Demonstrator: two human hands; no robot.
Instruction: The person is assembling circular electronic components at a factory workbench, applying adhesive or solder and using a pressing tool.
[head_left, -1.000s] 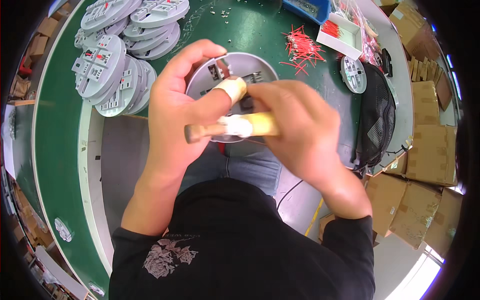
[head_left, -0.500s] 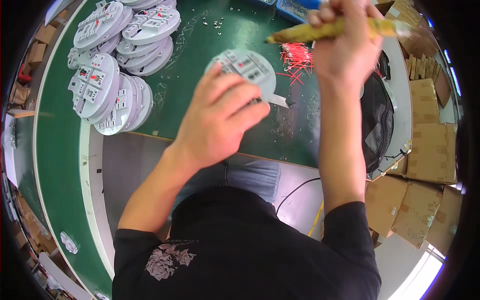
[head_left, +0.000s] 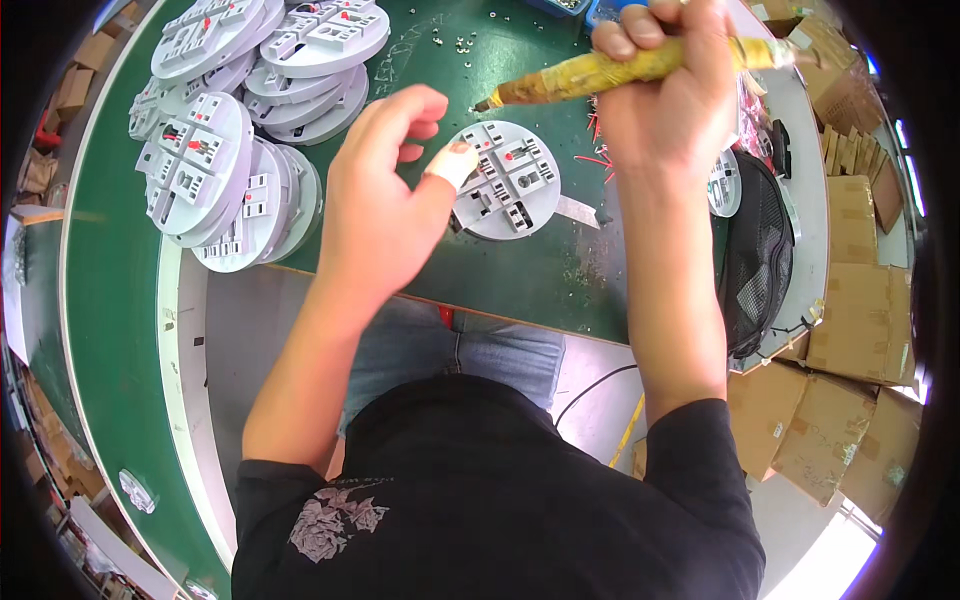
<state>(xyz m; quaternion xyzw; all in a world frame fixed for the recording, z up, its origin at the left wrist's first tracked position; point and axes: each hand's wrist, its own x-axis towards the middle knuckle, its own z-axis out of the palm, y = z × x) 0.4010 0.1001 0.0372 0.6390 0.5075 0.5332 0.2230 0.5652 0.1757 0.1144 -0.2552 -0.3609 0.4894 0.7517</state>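
Observation:
A round light-grey plastic disc (head_left: 545, 190) with raised slotted blocks and a small red part lies on the green bench. At its left edge is my left hand (head_left: 385, 195), thumb spread from the loosely bent fingers and nothing in its grasp. A pale wrap covers that thumb, whose tip overlaps the disc's rim in view; contact is unclear. My right hand (head_left: 665, 110) grips a yellow, tape-wrapped, stick-shaped tool (head_left: 590, 75) above the disc. The tool's dark, narrow tip points left, over the bench beyond the disc.
Stacks of similar grey discs (head_left: 205, 150) stand on the left. Small metal pieces (head_left: 465, 45) lie scattered beyond the disc. Blue trays (head_left: 605, 12) sit at the far edge. Red wires (head_left: 600, 160), partly hidden, and a black mesh bag (head_left: 755, 270) are on the right, near cardboard boxes (head_left: 850, 320).
My left hand has come off the top of the disc, moving left and opening. The tool in my right hand has moved left and slightly down.

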